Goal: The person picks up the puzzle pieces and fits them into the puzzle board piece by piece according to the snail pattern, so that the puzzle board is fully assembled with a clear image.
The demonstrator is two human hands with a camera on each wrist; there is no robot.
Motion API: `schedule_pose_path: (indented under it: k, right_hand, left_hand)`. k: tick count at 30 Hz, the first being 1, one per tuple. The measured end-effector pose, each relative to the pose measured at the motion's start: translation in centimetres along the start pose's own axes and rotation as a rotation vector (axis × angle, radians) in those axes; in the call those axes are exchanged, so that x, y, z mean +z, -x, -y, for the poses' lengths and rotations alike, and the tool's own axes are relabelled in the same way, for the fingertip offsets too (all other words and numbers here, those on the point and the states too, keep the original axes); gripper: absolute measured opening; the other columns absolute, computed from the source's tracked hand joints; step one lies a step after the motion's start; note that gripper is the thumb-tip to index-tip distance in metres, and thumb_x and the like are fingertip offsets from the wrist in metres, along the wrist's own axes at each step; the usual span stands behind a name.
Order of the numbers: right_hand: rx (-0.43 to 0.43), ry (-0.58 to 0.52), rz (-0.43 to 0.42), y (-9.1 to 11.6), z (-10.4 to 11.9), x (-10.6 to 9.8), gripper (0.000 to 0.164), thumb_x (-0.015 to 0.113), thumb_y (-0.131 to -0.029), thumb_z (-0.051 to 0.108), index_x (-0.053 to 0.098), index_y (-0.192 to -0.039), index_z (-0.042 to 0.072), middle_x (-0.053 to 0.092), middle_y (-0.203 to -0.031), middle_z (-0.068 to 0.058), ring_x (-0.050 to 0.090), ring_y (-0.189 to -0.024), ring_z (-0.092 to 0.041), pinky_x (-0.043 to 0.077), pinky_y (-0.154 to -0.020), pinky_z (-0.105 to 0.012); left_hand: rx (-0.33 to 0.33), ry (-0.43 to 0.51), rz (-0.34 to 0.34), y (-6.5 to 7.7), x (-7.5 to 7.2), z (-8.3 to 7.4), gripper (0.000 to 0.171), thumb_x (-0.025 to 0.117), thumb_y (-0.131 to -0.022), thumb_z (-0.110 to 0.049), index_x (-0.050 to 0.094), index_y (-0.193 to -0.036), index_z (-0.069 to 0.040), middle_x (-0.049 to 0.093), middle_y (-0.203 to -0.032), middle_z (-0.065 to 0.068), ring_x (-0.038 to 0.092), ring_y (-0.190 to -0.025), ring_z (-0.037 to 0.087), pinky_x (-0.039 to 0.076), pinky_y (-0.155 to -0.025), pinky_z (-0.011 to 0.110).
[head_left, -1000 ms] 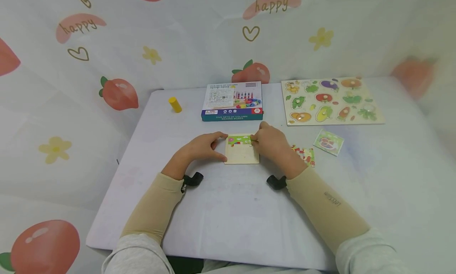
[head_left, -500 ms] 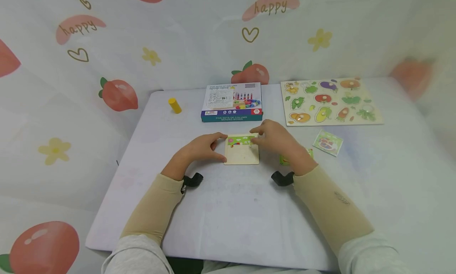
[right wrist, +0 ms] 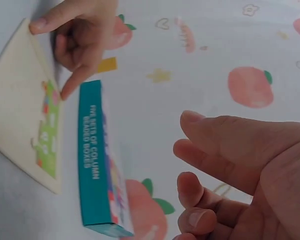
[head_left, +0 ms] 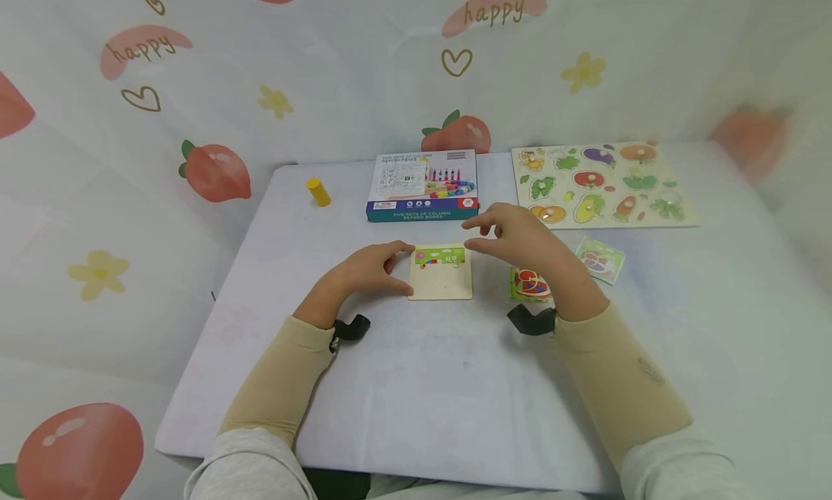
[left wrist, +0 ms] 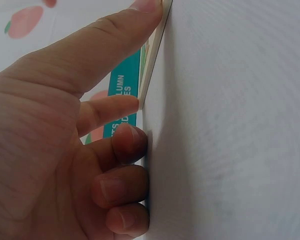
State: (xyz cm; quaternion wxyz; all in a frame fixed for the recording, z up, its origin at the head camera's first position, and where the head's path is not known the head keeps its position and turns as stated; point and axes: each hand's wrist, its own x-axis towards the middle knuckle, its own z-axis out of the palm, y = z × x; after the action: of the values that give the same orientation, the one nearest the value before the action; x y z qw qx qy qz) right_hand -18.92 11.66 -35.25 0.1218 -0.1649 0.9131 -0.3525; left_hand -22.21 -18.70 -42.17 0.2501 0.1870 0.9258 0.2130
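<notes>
A square wooden puzzle board (head_left: 440, 283) lies flat on the table, with a strip of green picture pieces (head_left: 442, 256) along its far side. My left hand (head_left: 370, 272) holds the board's left side, thumb at the near corner and index finger at the far one. In the left wrist view the board (left wrist: 151, 65) appears edge-on between thumb and index finger; the other fingers are curled on the table. My right hand (head_left: 520, 234) hovers off the board's far right corner, thumb and fingers apart, holding nothing. Colourful puzzle pieces (head_left: 529, 285) lie partly hidden below the right wrist.
A teal-edged bead set box (head_left: 422, 186) stands behind the board, and a yellow cylinder (head_left: 318, 192) to its left. A vegetable peg puzzle (head_left: 604, 189) lies at the back right. A square green picture puzzle (head_left: 601, 260) is right of my right wrist.
My right hand has let go at the green strip, lifted off the board and moved right and away, its fingers spreading. The left hand has stayed on the board.
</notes>
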Motion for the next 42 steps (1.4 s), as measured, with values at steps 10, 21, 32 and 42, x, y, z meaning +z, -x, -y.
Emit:
schedule_pose_path:
  k: [10, 21, 32, 42]
  right_hand:
    - [-0.024, 0.005, -0.069, 1.8, 0.8, -2.0, 0.037, 0.078, -0.093, 0.03, 0.073, -0.127, 0.017, 0.063, -0.108, -0.007, 0.051, -0.092, -0.027, 0.045, -0.071, -0.039]
    - [-0.059, -0.061, -0.109, 2.8, 1.0, -2.8, 0.04, 0.079, -0.093, 0.029, 0.071, -0.13, 0.016, 0.061, -0.108, -0.007, 0.05, -0.088, -0.026, 0.043, -0.069, -0.039]
    - [-0.087, -0.108, -0.109, 3.6, 0.9, -3.3, 0.039, 0.078, -0.094, 0.028, 0.071, -0.13, 0.014, 0.059, -0.107, -0.008, 0.049, -0.086, -0.026, 0.042, -0.071, -0.037]
    - [-0.03, -0.034, -0.114, 4.9, -1.7, -4.0, 0.039, 0.08, -0.092, 0.027, 0.072, -0.129, 0.015, 0.061, -0.106, -0.005, 0.05, -0.087, -0.025, 0.043, -0.069, -0.036]
  left_hand:
    - [0.011, -0.008, -0.007, -0.1, 0.1, 0.1, 0.088, 0.085, -0.08, -0.052, 0.046, -0.155, -0.025, 0.047, -0.096, 0.008, 0.048, -0.095, 0.022, 0.038, -0.08, 0.04]
    - [0.02, -0.004, -0.012, -0.2, 0.3, 0.2, 0.088, 0.085, -0.08, -0.052, 0.047, -0.154, -0.024, 0.047, -0.092, 0.007, 0.047, -0.088, 0.021, 0.037, -0.076, 0.038]
    - [0.006, 0.001, -0.019, 0.1, 0.2, 0.2, 0.087, 0.086, -0.079, -0.052, 0.048, -0.153, -0.025, 0.046, -0.09, 0.007, 0.047, -0.087, 0.021, 0.036, -0.075, 0.037]
    - [0.018, 0.013, -0.018, 0.2, 0.1, -0.1, 0.085, 0.086, -0.08, -0.05, 0.048, -0.153, -0.025, 0.046, -0.091, 0.007, 0.047, -0.086, 0.021, 0.036, -0.074, 0.038]
